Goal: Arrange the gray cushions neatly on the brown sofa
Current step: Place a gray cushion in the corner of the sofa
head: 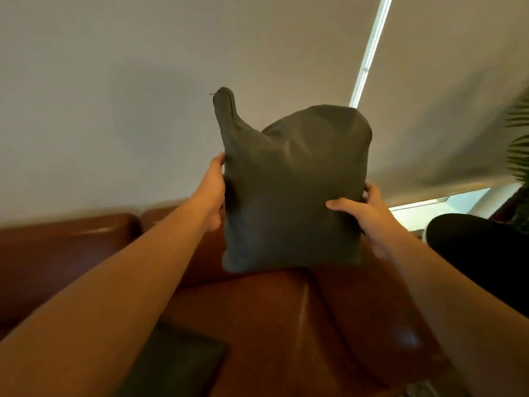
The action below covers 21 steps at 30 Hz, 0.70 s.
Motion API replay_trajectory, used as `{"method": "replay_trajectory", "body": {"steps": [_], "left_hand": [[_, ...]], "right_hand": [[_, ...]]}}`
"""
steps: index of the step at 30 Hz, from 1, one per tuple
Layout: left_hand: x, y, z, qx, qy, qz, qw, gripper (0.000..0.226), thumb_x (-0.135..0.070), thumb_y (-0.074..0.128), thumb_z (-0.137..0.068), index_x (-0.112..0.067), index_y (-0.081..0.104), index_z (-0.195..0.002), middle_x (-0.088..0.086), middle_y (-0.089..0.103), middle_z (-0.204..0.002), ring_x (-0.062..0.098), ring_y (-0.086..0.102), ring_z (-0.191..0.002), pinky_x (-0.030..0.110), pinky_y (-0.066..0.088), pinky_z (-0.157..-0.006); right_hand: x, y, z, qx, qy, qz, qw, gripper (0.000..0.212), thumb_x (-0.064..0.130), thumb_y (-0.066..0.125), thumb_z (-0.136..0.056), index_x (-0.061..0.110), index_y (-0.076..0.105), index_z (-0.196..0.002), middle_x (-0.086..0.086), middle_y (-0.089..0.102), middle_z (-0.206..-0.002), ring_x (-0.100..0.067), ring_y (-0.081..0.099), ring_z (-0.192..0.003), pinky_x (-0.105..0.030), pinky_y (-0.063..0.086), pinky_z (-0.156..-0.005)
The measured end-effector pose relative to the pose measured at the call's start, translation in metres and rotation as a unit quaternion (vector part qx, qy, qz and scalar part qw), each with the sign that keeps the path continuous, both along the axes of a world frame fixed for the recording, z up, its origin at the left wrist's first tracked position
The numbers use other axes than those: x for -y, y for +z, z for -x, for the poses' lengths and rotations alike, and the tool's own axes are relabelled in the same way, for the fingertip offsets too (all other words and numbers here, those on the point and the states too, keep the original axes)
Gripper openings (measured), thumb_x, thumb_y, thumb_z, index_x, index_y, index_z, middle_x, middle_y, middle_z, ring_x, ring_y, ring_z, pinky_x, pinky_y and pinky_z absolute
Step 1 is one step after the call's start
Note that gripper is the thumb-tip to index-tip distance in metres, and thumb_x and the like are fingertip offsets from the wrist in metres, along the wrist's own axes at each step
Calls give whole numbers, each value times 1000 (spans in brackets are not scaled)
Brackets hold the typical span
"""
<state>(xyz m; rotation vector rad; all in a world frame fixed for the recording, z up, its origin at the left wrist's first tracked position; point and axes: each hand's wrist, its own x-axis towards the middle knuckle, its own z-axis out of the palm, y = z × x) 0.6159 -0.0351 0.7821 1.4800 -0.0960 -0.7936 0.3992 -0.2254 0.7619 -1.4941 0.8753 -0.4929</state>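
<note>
A dark gray cushion point(292, 190) stands upright, held in the air above the brown sofa point(257, 325), one top corner sticking up. My left hand point(213, 193) holds its left edge, fingers hidden behind the fabric. My right hand point(363, 216) grips its lower right side, thumb on the front and fingers behind. The cushion's bottom edge sits just above or on the sofa's rounded arm; I cannot tell whether they touch. A second gray cushion point(174, 365) lies flat on the sofa seat at the lower left, partly hidden by my left forearm.
The sofa's back cushions point(65, 247) run along a plain wall at the left. A roller blind point(443, 90) covers the window at the right. A black rounded object point(481, 247) and green plant leaves point(518, 144) stand beyond the sofa arm at the right.
</note>
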Motion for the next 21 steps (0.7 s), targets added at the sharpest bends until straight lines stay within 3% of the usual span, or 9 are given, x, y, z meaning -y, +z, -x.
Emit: {"method": "replay_trajectory", "body": {"steps": [2, 4, 6, 8, 12, 14, 18, 19, 21], "left_hand": [[18, -33, -4, -34, 25, -13, 999, 60, -73, 47, -91, -23, 75, -105, 5, 74, -118, 28, 63, -107, 50, 53, -92], [37, -72, -10, -54, 48, -23, 997, 54, -71, 47, -90, -30, 81, -84, 4, 76, -98, 29, 63, -99, 46, 47, -74], [58, -113, -18, -46, 54, -20, 997, 55, -66, 42, -94, -37, 84, -73, 2, 80, -90, 28, 65, -101, 43, 47, -73], [78, -155, -27, -52, 71, -13, 996, 51, -62, 41, -96, -45, 83, -71, -3, 83, -82, 27, 71, -101, 41, 53, -76], [100, -241, -33, -88, 101, 9, 991, 58, -53, 44, -103, -42, 80, -59, -7, 80, -70, 13, 78, -63, 33, 58, -61], [104, -284, -35, -106, 104, 34, 988, 57, -53, 45, -103, -40, 82, -62, -8, 81, -75, 9, 77, -63, 34, 55, -66], [98, -367, -32, -114, 150, 9, 982, 42, -60, 54, -94, -33, 86, -97, -4, 84, -102, 19, 79, -96, 39, 55, -79], [96, -384, -28, -115, 162, -6, 980, 46, -61, 55, -91, -29, 83, -108, -3, 83, -108, 23, 77, -100, 38, 55, -77], [95, -413, -25, -96, 169, -41, 980, 67, -67, 56, -76, -21, 72, -121, 1, 78, -112, 21, 71, -89, 34, 50, -68]], "right_hand": [[23, -38, -14, -26, 25, -18, 999, 117, 41, 100, -55, 35, 34, -151, 4, 58, -135, -23, 59, -118, -45, 52, -99], [42, -80, -27, -48, 52, -39, 997, 117, 42, 103, -51, 39, 34, -146, 9, 58, -130, -15, 59, -111, -36, 52, -85], [61, -125, -36, -68, 62, -60, 994, 115, 42, 102, -53, 41, 34, -144, 13, 57, -127, -11, 57, -107, -32, 48, -78], [79, -169, -44, -86, 62, -69, 992, 120, 41, 102, -50, 39, 33, -148, 14, 56, -126, -11, 56, -107, -35, 48, -85], [103, -240, -60, -112, 48, -81, 989, 121, 32, 101, -59, 37, 27, -154, 13, 51, -128, -13, 54, -107, -35, 46, -84], [112, -272, -68, -119, 49, -82, 988, 115, 28, 99, -64, 40, 26, -152, 12, 49, -127, -16, 53, -109, -40, 45, -91], [123, -338, -79, -122, 64, -101, 985, 98, 20, 96, -70, 50, 28, -134, 22, 46, -114, -10, 55, -99, -46, 50, -93], [124, -353, -80, -123, 63, -100, 985, 98, 18, 96, -70, 51, 27, -133, 24, 45, -114, -7, 54, -98, -45, 50, -92], [124, -382, -79, -125, 60, -90, 986, 102, 16, 96, -69, 53, 26, -133, 27, 43, -115, -7, 51, -98, -43, 46, -90]]}}
